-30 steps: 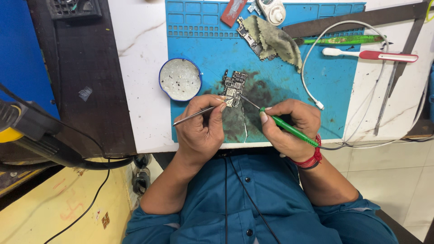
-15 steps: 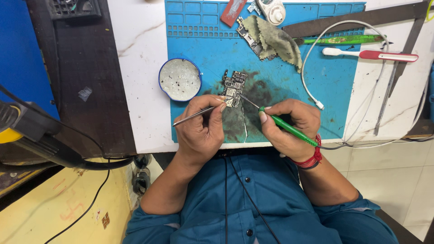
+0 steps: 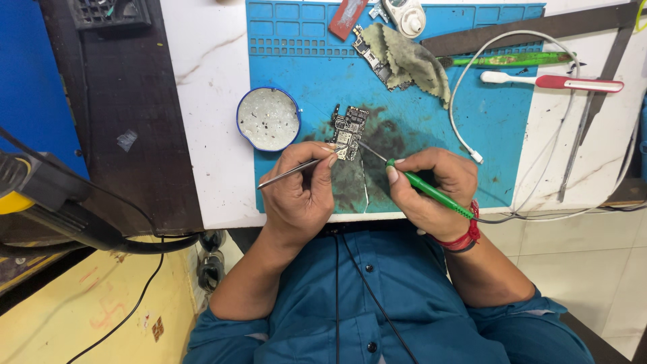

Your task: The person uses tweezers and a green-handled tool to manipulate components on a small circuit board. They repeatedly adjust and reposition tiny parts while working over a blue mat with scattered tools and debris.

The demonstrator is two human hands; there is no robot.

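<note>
Left hand pinched thin metal tweezers, tips at small dark circuit board. Right hand gripped green-handled pointed tool, tip touching board's lower edge. Board lay on blue rubber work mat, just right of round blue-rimmed tin. Crumpled grey-green cloth lay further up mat.

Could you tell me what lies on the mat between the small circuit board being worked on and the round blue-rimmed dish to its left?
In the head view, only bare blue mat separates the circuit board from the dish.
</note>
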